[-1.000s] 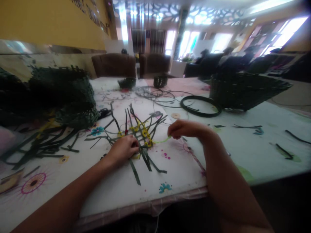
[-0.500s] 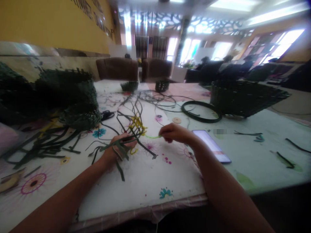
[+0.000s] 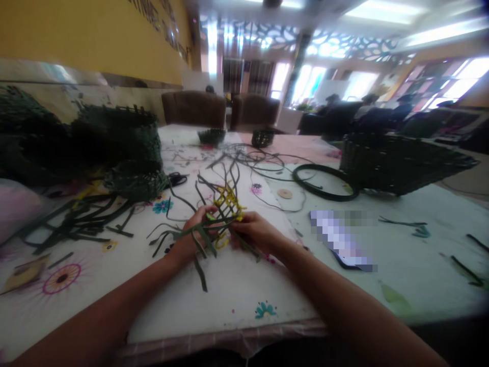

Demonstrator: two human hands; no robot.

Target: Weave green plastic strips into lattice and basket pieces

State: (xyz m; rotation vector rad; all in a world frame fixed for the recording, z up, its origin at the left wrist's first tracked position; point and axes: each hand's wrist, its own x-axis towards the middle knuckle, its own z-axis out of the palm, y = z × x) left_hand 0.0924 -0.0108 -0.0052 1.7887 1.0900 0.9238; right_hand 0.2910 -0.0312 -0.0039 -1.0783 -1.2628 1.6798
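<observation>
Between my two hands is a small piece of open weaving (image 3: pixel 228 200), made of dark green strips with yellow strands twined through them. My left hand (image 3: pixel 196 229) is closed round the strips on its left side, and their loose ends hang over the fingers. At the right edge of the weaving, my right hand (image 3: pixel 254 230) is closed on it close to the yellow strands. Its fingertips are partly hidden behind the strips. A bit of light green strand (image 3: pixel 210 216) shows by my left fingers.
Dark woven baskets stand at the left (image 3: pixel 132 137) and right (image 3: pixel 405 160). Loose green strips (image 3: pixel 82 221) lie on the left. A coil (image 3: pixel 324 182), a wooden disc (image 3: pixel 284 193) and a phone (image 3: pixel 340 239) lie on the right. Several people sit far back.
My right hand has moved left from the end of the light green strand to the weaving. The strand no longer stretches out to the right. The view has shifted slightly.
</observation>
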